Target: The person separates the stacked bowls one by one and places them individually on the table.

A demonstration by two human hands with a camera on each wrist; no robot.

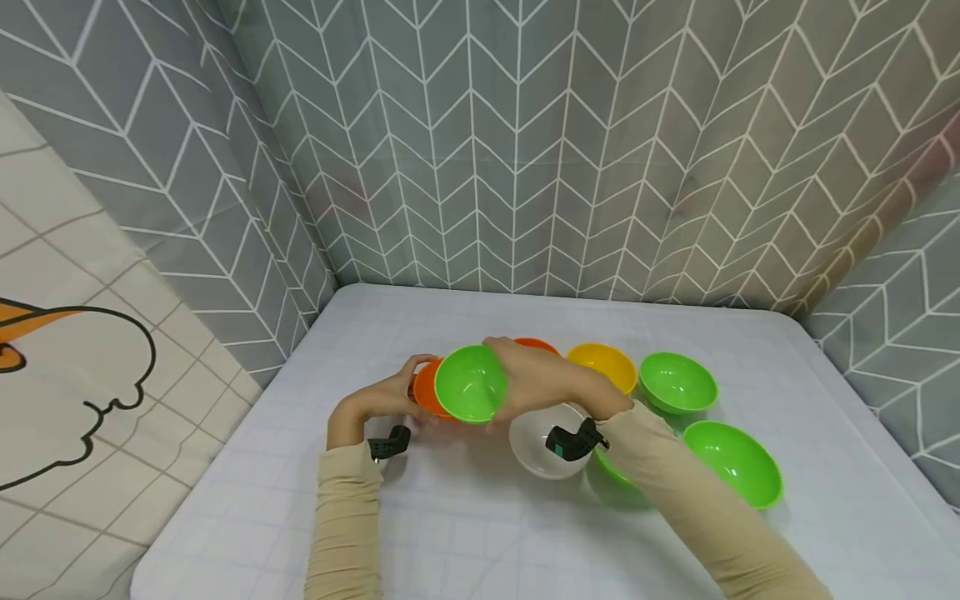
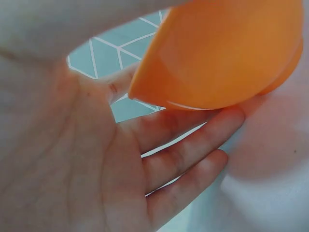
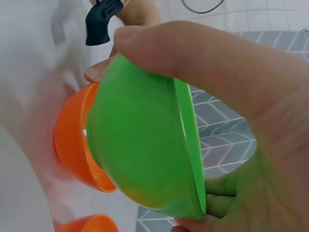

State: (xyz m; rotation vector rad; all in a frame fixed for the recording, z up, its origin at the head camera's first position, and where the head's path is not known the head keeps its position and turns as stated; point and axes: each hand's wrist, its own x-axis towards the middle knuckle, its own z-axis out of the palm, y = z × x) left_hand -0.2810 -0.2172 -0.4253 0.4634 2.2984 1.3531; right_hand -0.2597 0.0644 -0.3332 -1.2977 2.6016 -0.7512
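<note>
My left hand point(image 1: 390, 395) holds the side of an orange bowl point(image 1: 426, 388) on the table. In the left wrist view its fingers lie along the outside of that orange bowl point(image 2: 231, 53). A green bowl point(image 1: 469, 385) is gripped at the rim by my right hand point(image 1: 534, 379), thumb on one side and fingers on the other. It is over the orange bowl and covers part of it. The right wrist view shows the green bowl's base point(image 3: 94, 140) at the orange bowl's opening; whether they touch I cannot tell.
Beneath the right forearm sit a white bowl point(image 1: 542, 443) and a partly hidden green bowl point(image 1: 617, 473). Behind are another orange bowl point(image 1: 537, 343) and a yellow bowl point(image 1: 603, 363). Two more green bowls stand at right, one farther back point(image 1: 678, 383). Patterned walls point(image 1: 510, 167) border the white table point(image 1: 450, 525).
</note>
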